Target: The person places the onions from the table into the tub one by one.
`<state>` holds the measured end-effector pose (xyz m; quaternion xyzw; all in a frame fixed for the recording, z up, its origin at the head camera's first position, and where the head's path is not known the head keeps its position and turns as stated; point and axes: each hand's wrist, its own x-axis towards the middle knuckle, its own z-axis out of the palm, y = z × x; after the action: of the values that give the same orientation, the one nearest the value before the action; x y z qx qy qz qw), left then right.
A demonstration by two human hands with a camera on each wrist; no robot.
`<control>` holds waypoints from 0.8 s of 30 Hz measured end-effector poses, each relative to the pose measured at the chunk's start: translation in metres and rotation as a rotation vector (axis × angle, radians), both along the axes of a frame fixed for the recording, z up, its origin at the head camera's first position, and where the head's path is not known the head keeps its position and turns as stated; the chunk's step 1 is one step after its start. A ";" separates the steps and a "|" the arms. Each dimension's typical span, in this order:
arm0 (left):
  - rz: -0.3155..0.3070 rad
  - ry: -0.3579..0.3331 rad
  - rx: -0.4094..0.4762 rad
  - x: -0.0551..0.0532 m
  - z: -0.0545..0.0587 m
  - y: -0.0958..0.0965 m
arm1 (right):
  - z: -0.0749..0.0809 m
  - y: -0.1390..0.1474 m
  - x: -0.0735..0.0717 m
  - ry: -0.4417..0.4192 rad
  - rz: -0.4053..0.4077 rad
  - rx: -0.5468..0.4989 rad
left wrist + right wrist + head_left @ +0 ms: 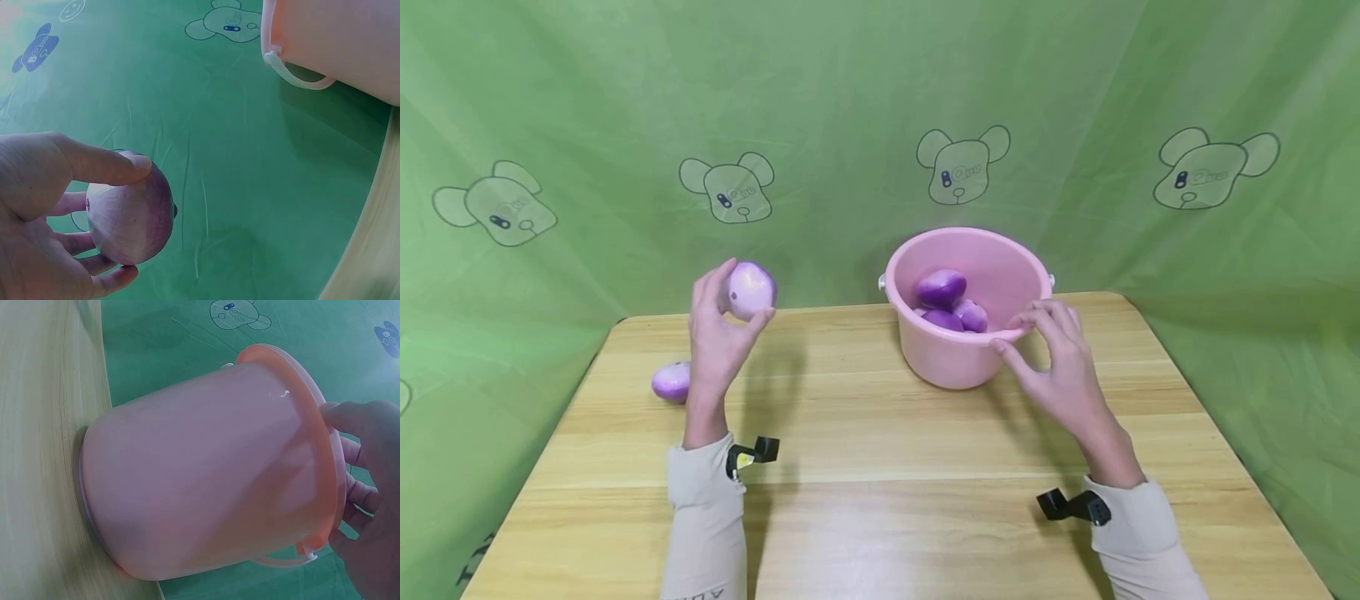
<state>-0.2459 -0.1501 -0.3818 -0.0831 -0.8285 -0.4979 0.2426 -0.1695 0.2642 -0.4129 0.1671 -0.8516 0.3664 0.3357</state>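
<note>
In the head view my left hand (718,329) holds a purple onion (752,291), round with a pale side, above the far left of the table. The thumb lies across it in the left wrist view, with the fingers around the other side. My right hand (1060,358) grips the near right rim of a pink bucket (951,362), thumb outside and fingers over the edge. The bucket stands upright on the table. Inside it lie several similar purple onions (942,287). Another onion (672,382) lies on the table, partly hidden behind my left hand and wrist.
The wooden table (865,525) has its far edge close to a green curtain (850,100) printed with bear heads. The curtain also hangs at both sides. A white handle (300,80) hangs from the bucket. Small black cameras sit on both sleeves.
</note>
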 end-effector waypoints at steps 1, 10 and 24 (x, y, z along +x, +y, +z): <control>-0.001 0.004 -0.001 0.000 0.000 0.000 | 0.000 0.000 0.000 -0.002 0.000 -0.001; -0.016 0.028 0.003 0.003 0.004 0.003 | 0.000 0.000 -0.001 -0.005 0.002 -0.001; -0.043 0.031 0.038 0.007 0.010 0.006 | 0.001 0.000 -0.001 0.004 -0.004 0.001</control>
<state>-0.2385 -0.1444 -0.3717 -0.1039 -0.8131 -0.5173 0.2460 -0.1701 0.2638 -0.4122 0.1660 -0.8514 0.3651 0.3380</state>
